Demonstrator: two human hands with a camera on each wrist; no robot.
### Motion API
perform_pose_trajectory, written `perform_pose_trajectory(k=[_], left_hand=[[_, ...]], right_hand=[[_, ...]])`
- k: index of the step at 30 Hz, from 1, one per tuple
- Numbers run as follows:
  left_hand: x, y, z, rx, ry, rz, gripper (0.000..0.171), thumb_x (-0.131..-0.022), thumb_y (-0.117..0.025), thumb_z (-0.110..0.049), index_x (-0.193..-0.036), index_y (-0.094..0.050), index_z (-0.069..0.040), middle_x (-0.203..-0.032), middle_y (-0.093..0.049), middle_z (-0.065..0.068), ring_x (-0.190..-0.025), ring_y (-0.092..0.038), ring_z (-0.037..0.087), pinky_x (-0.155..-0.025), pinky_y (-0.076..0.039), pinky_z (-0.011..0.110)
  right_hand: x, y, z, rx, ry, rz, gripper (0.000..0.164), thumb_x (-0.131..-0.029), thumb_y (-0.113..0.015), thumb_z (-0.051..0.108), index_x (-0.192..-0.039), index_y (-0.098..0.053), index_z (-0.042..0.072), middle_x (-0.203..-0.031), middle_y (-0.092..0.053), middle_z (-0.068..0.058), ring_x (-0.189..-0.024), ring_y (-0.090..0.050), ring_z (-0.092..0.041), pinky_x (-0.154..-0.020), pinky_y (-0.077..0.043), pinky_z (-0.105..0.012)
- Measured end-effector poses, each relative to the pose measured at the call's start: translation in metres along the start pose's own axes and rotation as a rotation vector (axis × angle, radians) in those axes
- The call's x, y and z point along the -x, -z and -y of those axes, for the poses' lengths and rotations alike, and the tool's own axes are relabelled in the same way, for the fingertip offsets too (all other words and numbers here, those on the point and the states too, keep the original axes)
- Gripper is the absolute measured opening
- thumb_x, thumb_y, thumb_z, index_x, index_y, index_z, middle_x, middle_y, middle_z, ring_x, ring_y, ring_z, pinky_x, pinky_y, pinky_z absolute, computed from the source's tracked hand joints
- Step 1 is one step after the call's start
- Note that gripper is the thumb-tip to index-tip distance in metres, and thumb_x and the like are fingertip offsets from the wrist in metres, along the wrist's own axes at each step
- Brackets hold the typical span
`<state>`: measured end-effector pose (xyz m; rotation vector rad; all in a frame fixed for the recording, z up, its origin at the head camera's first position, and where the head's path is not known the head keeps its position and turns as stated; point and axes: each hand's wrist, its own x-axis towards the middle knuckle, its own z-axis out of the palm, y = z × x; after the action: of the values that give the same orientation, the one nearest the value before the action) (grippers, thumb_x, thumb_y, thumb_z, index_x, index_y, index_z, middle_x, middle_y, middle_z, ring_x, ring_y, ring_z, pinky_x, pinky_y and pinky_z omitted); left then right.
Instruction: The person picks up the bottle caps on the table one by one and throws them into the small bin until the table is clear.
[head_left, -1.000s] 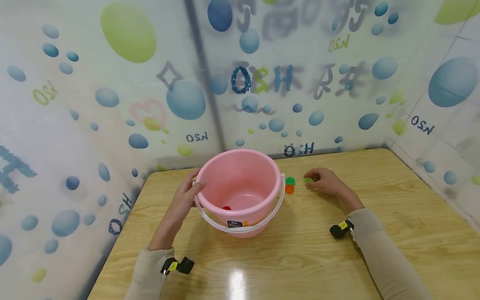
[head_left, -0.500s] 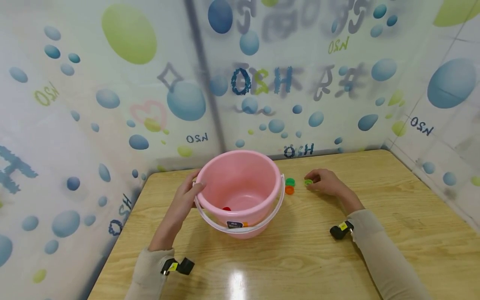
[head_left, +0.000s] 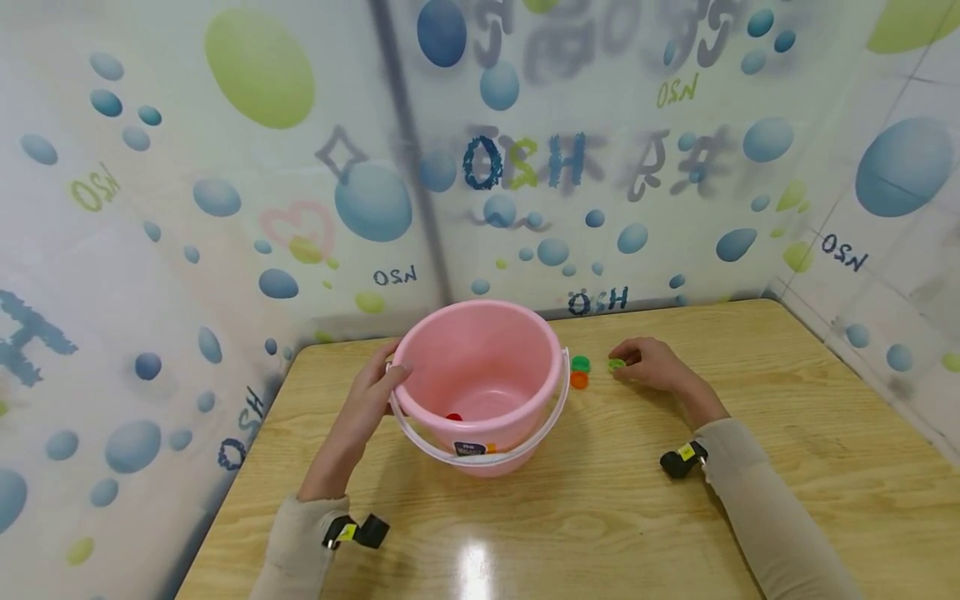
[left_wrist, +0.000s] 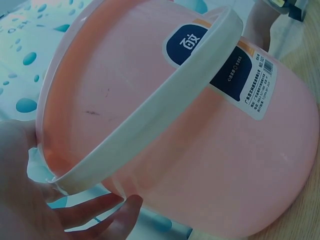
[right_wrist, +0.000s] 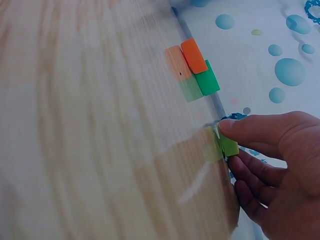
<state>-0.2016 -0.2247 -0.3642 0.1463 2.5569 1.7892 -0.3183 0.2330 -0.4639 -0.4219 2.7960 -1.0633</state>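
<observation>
A pink bucket (head_left: 480, 346) stands on the table, its white handle (left_wrist: 150, 120) hanging down across the front. My left hand (head_left: 370, 387) grips the bucket's left rim, thumb at the edge and fingers against the outer wall. Part of a small red object (head_left: 453, 417) shows inside at the bottom. To the right of the bucket, my right hand (head_left: 651, 365) pinches a light green bottle cap (right_wrist: 228, 142) between thumb and fingers, low at the tabletop. A darker green cap (head_left: 581, 363) and an orange cap (head_left: 579, 381) lie side by side between the bucket and this hand.
The wooden table (head_left: 645, 517) runs back to a wall covering (head_left: 480, 233) printed with bubbles and letters. A printed label (left_wrist: 240, 75) is stuck on the bucket's front. Each sleeve carries a small black wrist camera (head_left: 678, 461).
</observation>
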Motion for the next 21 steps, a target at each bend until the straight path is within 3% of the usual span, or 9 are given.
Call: perform_pose_trajectory(k=[15,21], left_hand=[[-0.001,0.001,0.0,0.008,-0.003,0.007,0.053,-0.105,-0.051,-0.038,-0.156,-0.043,-0.022,-0.139,-0.063,0.018,-0.098,-0.071,0.024,-0.075,-0.06,0.03],[-0.001,0.0,0.0,0.016,0.001,0.006,0.053,-0.105,-0.051,-0.037,-0.155,-0.044,-0.021,-0.132,-0.065,0.022,-0.093,-0.072,0.022,-0.074,-0.061,0.031]], right_hand=[[0.003,0.006,0.003,0.032,-0.004,-0.016,0.038,-0.095,-0.073,0.019,-0.127,-0.069,0.0,-0.12,-0.069,-0.02,-0.101,-0.059,-0.029,-0.093,-0.051,-0.043],[0.005,0.011,0.002,0.018,0.007,-0.032,0.039,-0.094,-0.073,0.018,-0.127,-0.069,-0.002,-0.123,-0.069,-0.021,-0.103,-0.06,-0.03,-0.093,-0.051,-0.045]])
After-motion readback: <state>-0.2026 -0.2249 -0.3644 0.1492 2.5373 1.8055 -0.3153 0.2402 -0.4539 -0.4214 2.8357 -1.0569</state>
